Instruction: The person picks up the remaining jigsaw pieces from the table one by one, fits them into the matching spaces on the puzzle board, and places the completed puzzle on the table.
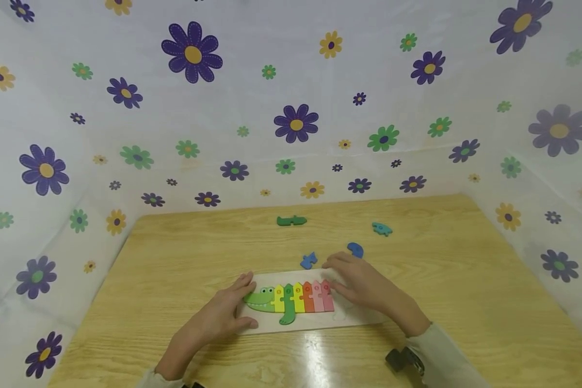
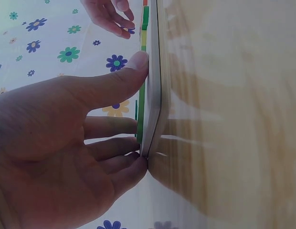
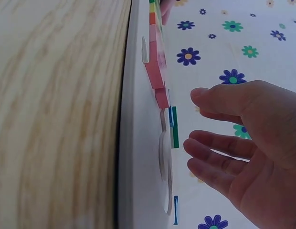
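Observation:
A pale wooden puzzle board (image 1: 315,322) lies on the table, with a crocodile made of coloured pieces set in it. Its green head (image 1: 260,299) is at the left; yellow, green, orange and pink pieces (image 1: 317,296) follow to the right. My left hand (image 1: 221,311) rests on the board's left end, thumb by the near edge and fingers toward the far corner. Over the right part of the board hovers my right hand (image 1: 368,285), fingers loosely bent and apart from the thumb. In the right wrist view that hand (image 3: 253,143) holds nothing, beside an unfilled outline.
Beyond the board lie a blue piece with a pointed end (image 1: 309,261), a rounded blue piece (image 1: 355,249), a teal piece (image 1: 381,229) and a long green piece (image 1: 291,221). A flower-printed white sheet (image 1: 252,102) surrounds the wooden table (image 1: 174,242) at the back and sides.

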Demonstrator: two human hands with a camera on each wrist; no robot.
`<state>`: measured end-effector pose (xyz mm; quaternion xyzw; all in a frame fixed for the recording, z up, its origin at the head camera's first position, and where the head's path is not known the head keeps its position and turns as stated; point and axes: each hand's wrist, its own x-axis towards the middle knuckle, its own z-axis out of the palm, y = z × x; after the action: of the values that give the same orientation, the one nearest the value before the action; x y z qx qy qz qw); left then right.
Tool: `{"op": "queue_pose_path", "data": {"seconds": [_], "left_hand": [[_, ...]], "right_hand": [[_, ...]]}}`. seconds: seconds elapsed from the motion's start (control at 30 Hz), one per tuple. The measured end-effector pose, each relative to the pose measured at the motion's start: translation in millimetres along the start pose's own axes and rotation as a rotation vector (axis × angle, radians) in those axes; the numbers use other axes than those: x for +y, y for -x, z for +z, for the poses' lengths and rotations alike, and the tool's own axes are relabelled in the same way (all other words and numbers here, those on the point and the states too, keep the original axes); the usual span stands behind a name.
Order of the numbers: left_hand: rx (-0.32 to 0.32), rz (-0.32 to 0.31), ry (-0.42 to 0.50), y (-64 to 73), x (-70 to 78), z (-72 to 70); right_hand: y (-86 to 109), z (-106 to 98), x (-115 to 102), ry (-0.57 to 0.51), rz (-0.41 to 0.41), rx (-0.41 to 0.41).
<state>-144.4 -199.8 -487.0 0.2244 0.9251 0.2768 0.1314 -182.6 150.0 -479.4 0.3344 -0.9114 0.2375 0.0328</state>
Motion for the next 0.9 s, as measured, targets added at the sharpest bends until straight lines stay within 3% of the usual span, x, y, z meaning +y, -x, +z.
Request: {"op": "queue_pose_path", "data": {"seconds": [0.9], "left_hand": [[-0.004, -0.009, 0.01, 0.6, 2.8, -0.7]], "right_hand": [[-14.9, -8, 4, 0.0, 0.044, 0.061]]}}
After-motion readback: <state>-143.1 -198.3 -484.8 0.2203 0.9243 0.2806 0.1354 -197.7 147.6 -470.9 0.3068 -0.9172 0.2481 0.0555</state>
